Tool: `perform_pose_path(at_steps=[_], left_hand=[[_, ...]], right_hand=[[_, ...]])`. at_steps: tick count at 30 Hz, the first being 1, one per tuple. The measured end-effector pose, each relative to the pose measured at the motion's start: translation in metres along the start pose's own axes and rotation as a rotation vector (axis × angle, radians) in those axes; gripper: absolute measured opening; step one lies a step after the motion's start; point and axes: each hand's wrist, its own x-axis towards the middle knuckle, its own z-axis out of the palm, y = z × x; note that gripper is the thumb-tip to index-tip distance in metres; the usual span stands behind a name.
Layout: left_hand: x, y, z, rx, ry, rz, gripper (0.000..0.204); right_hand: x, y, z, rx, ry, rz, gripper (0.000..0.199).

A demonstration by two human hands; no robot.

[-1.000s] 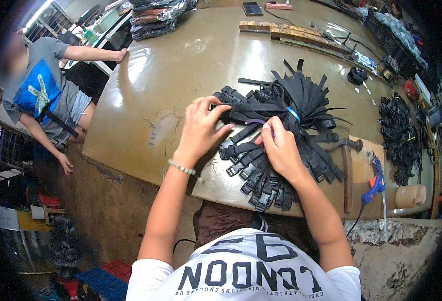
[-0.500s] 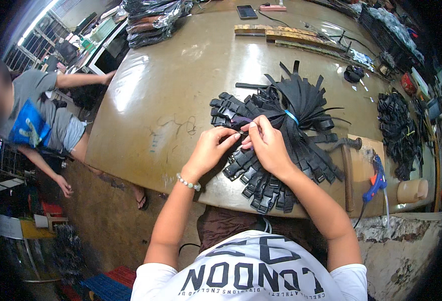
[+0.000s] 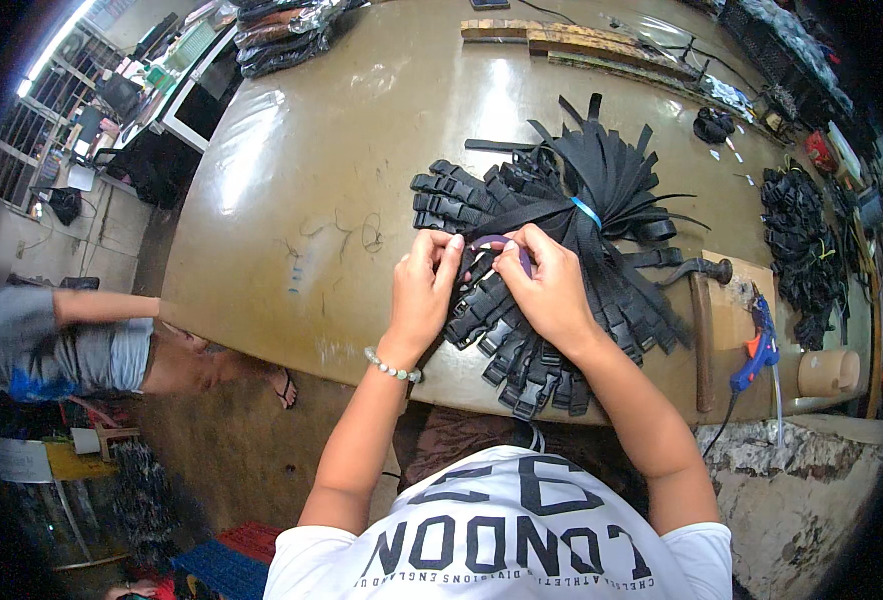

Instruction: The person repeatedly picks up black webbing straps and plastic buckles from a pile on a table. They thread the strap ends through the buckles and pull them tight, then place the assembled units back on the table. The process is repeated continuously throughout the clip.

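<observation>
A big bundle of black straps with plastic buckles (image 3: 561,230) lies fanned out on the brown table (image 3: 311,200), tied at its middle with a blue band (image 3: 587,212). My left hand (image 3: 424,290) and my right hand (image 3: 546,285) meet over the near side of the bundle. Between their fingertips they pinch and stretch a purple rubber band (image 3: 496,243). Buckle ends spread out under both hands toward the table's front edge.
A hammer (image 3: 699,320) and a blue glue gun (image 3: 756,345) lie on a wooden board at the right. Another heap of black buckles (image 3: 801,240) sits far right, wooden strips (image 3: 561,38) at the back. A person in grey (image 3: 71,335) bends down at the left.
My hands have come together and lifted a purple band between their fingers. The person at the left has bent lower. The view has shifted closer to the table.
</observation>
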Motion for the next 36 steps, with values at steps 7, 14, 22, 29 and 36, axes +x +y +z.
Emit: perform_pose_path(at_steps=[7,14,22,29,36], left_hand=[[-0.0021,-0.0036,-0.0041,0.202,0.034,0.080,0.020],[-0.0044,-0.0046,-0.0055,0.293,0.052,0.180,0.019],[-0.0058,-0.0024,-0.0081,0.367,0.023,0.197,0.020],[-0.0078,-0.0021,-0.0081,0.392,0.034,0.214,0.019],[-0.0071,-0.0031,-0.0074,0.403,0.059,0.249,0.019]], right_hand=[[0.0016,-0.0072,0.0020,-0.053,0.013,-0.036,0.015],[0.0007,-0.0052,0.0042,-0.049,0.008,-0.074,0.013],[0.0005,-0.0041,0.0061,-0.062,0.001,-0.116,0.013],[0.0008,-0.0023,0.0011,-0.025,-0.033,0.017,0.015],[-0.0005,-0.0014,0.0036,-0.055,-0.040,-0.105,0.014]])
